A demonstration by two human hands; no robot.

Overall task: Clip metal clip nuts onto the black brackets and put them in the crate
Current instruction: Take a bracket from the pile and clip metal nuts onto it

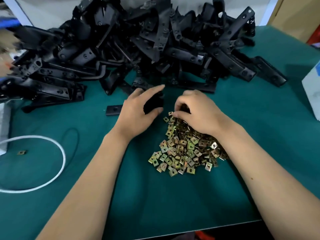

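Two hands work side by side. The left hand (138,110) grips a black bracket (154,103), fingers curled round it. The right hand (195,111), just right of it, pinches a clip nut (171,113) atop the nut pile (183,149); nut lies beside the bracket's near end.

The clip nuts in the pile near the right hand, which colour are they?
Brassy yellow-gold with a metallic sheen; the clip nuts show best in the head view.

left edge (7,40) blurred; right fingertips (180,108) hidden.
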